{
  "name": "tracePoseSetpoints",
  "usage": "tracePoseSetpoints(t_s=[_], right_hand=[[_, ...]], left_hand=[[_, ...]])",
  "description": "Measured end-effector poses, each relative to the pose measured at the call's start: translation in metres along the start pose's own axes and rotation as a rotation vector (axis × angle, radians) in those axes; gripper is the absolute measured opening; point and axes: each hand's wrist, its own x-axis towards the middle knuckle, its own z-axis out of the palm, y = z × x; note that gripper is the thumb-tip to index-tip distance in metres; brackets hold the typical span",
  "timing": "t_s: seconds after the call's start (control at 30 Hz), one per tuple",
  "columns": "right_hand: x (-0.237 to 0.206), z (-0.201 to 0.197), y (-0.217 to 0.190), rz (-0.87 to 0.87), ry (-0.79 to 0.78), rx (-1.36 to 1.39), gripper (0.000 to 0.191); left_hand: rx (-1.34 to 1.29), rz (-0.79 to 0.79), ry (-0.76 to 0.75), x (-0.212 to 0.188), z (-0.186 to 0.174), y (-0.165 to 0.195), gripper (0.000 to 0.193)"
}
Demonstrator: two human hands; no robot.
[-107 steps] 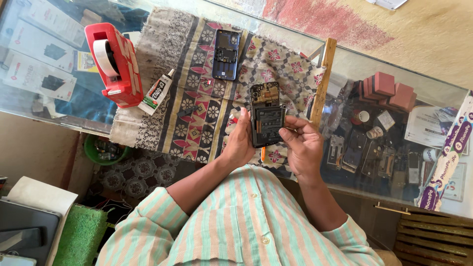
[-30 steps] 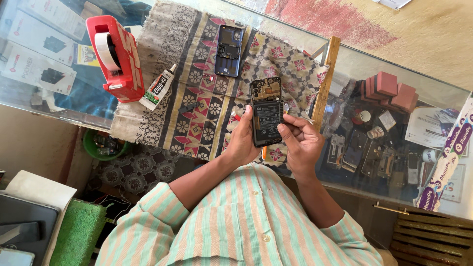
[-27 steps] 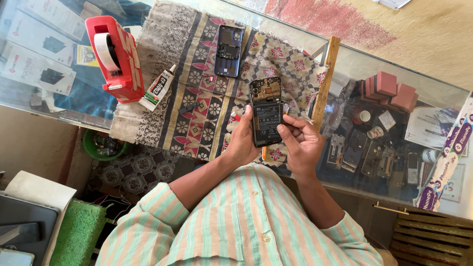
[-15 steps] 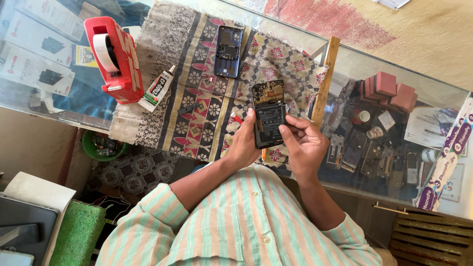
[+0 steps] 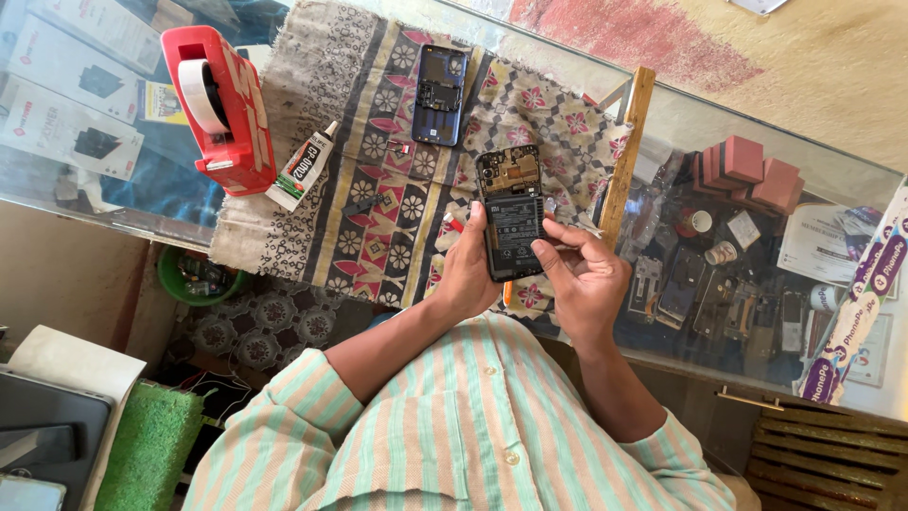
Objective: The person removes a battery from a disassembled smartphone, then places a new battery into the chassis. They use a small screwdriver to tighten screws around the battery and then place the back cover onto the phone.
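the left hand [image 5: 465, 274] grips the opened phone [image 5: 512, 212] by its edge, just above the patterned cloth [image 5: 369, 170]; the right hand [image 5: 584, 279] pinches at its battery with a thumb. better keep the left grip firm, pressing lightly. a blue back cover [image 5: 441, 82] lies farther up the cloth.

We see both hands, left hand [image 5: 470, 270] and right hand [image 5: 584, 276], gripping the opened phone [image 5: 512, 212] mid-frame, over the patterned cloth [image 5: 369, 189].
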Motion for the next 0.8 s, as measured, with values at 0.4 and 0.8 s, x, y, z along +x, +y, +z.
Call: tracePoseSetpoints(t_s=[0.4,0.8], right_hand=[[0.005,-0.01,-0.025,-0.059,-0.165,-0.161,0.034],[0.005,-0.009,-0.028,-0.101,-0.169,-0.228,0.039]], left_hand=[[0.003,-0.005,0.078,0.003,0.009,0.004,0.051],[0.056,0.005,0.107,0.002,0.023,0.008,0.028]])
